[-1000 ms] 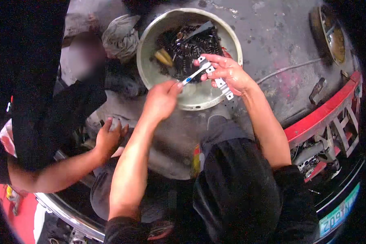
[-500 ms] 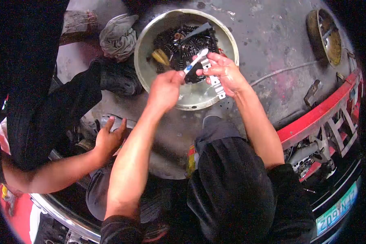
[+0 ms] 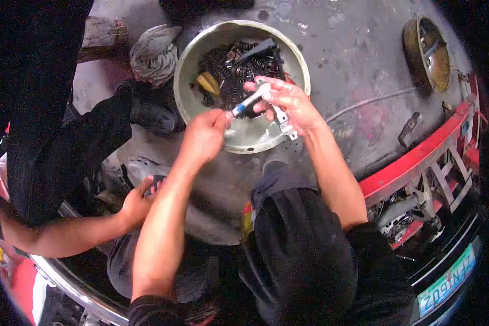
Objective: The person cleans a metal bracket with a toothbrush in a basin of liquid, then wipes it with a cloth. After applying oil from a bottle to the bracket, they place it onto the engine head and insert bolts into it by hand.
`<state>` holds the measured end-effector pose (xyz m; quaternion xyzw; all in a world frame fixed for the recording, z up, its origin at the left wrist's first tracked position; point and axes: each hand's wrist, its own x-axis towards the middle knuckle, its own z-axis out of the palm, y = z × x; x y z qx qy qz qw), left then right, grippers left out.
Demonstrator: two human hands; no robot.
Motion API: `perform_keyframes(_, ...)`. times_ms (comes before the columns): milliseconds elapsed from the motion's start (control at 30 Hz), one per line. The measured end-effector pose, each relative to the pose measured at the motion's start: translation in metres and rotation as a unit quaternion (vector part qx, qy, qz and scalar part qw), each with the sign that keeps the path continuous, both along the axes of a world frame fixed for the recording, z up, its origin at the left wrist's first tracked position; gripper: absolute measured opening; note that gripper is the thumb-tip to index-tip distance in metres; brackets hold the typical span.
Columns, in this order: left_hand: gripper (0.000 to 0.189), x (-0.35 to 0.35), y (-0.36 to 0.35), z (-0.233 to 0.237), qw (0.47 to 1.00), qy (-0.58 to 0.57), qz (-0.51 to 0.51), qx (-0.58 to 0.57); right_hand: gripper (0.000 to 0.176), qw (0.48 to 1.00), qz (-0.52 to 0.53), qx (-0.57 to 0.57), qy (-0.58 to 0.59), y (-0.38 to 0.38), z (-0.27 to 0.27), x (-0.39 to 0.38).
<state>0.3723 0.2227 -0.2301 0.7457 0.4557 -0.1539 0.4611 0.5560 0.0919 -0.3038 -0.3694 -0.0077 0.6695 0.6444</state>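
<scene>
While our left hand (image 3: 204, 136) is pinching the handle of a white-and-blue brush (image 3: 239, 110), our right hand (image 3: 293, 106) is pinching a slim metal bracket (image 3: 283, 120), thumb and fingers pressing on it. We are holding the bracket at a slant above the near side of a pale round basin (image 3: 250, 133). The brush's blurred head is overlapping the bracket's upper end; we cannot tell if they are touching. Inside the basin, dark springs (image 3: 249, 76) are lying heaped beside a yellow piece (image 3: 207, 83). Left of the basin, a crumpled gray cloth (image 3: 155, 55) is lying. Below and left of our left hand, a co-worker's hand (image 3: 136, 206) is holding something dark, partly hidden. At our right, a red beam (image 3: 418, 149) is running above the floor (image 3: 358, 60).
</scene>
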Motion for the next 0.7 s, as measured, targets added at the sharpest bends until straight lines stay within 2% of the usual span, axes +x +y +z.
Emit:
perform_keyframes(33,0.036,-0.013,0.008,-0.02,0.999,0.001,-0.024,-0.031,0.062,1.0,0.006,0.016,-0.018,0.001,0.002,0.0)
perform_keyframes(67,0.036,-0.019,0.016,-0.025,0.999,0.019,-0.035,-0.013,0.062,1.0,0.012,0.018,-0.013,-0.003,0.002,-0.002)
perform_keyframes(133,0.031,-0.03,0.027,-0.019,0.988,0.106,-0.067,0.093,0.062,0.999,0.01,0.024,-0.021,-0.005,-0.003,0.006)
perform_keyframes(167,0.031,-0.027,0.023,-0.014,0.993,0.086,-0.042,0.07,0.06,0.999,-0.008,0.023,-0.043,-0.007,-0.006,0.007)
perform_keyframes(267,0.033,-0.02,-0.003,0.006,0.998,0.033,0.055,-0.011,0.037,0.996,-0.063,-0.058,0.025,0.002,-0.007,0.0)
perform_keyframes(333,0.034,-0.005,-0.021,0.017,0.999,0.014,0.031,-0.011,0.033,0.993,-0.061,-0.085,0.05,0.01,-0.001,-0.006)
perform_keyframes(433,0.034,-0.003,-0.029,-0.003,0.999,0.016,-0.043,0.025,0.035,0.997,-0.016,-0.071,0.007,0.011,-0.005,-0.009)
perform_keyframes(567,0.034,-0.013,-0.015,0.009,0.996,0.061,-0.058,0.023,0.034,0.994,0.043,-0.098,-0.01,0.001,-0.009,-0.017)
perform_keyframes(667,0.033,-0.004,-0.028,0.024,0.996,0.036,-0.06,0.056,0.031,0.996,-0.016,-0.07,0.052,0.002,-0.017,-0.019)
perform_keyframes(700,0.034,-0.01,-0.033,0.017,0.993,0.022,-0.11,0.046,0.027,0.992,-0.038,-0.067,0.104,0.004,-0.02,-0.018)
